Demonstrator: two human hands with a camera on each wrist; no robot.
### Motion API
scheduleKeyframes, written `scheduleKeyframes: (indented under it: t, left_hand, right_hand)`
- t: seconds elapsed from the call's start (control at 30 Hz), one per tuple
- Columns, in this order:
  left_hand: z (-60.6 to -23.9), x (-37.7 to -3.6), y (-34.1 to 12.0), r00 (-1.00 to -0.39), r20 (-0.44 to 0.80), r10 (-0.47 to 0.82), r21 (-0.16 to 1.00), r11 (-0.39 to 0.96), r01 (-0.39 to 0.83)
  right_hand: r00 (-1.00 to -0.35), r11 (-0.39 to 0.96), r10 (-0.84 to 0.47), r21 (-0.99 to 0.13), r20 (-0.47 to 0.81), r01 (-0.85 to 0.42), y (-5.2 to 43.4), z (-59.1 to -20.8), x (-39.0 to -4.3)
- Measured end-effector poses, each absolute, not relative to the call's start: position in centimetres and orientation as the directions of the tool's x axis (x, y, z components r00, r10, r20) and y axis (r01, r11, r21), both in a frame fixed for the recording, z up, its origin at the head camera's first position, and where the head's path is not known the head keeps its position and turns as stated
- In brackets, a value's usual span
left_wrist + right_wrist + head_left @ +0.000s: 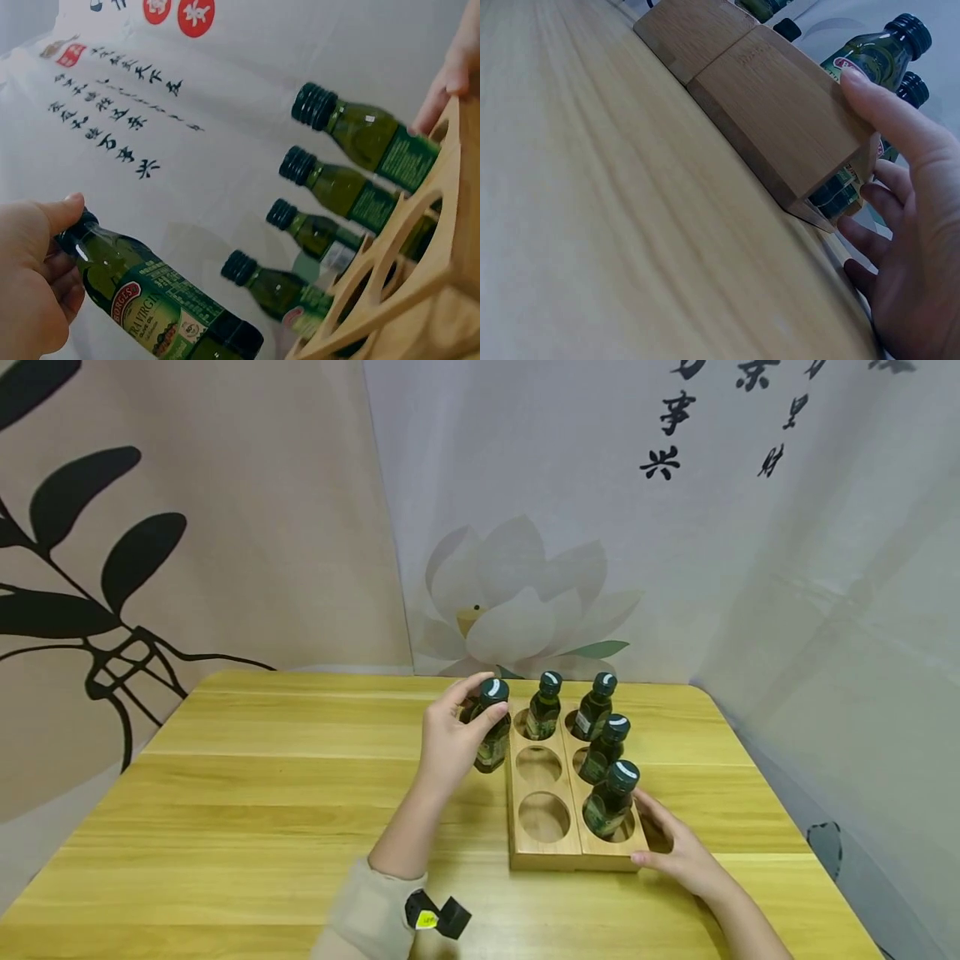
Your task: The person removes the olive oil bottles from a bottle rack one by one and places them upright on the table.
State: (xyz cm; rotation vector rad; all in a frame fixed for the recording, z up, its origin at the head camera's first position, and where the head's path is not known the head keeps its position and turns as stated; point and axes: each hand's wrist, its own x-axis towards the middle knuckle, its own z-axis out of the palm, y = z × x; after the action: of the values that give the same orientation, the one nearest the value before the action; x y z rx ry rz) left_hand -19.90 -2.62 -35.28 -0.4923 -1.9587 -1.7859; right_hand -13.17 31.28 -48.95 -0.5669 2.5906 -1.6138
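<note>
My left hand [450, 735] grips a green glass olive oil bottle [492, 747] by its dark cap and neck. It is held at the left side of a wooden bottle rack [545, 858], nearly upright. An "extra virgin" label [154, 304] shows on it in the left wrist view. My right hand [678, 852] holds the rack's near right corner, thumb on the front face and fingers along the side. Matching bottles stand in the rack: one at the back left [543, 706] and three down the right column, the nearest [611, 797] beside my right fingers.
In the rack's left column, the middle hole [538, 765] and the front hole [543, 817] hold no bottles. The rack sits on a yellow wood-grain table [247, 793]. Behind the table hangs a pale cloth [525, 460] printed with a lotus and characters.
</note>
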Motion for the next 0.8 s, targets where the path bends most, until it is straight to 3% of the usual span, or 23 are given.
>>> scheduleKeyframes:
  t: [0.8]
  left_hand:
    - [-33.1,-23.2,-8.2,-0.853,0.513,-0.095,0.850,0.197,0.489]
  right_hand:
    - [-0.927,0.388,-0.323,-0.867,0.192,-0.314,31.4,-49.4,-13.3]
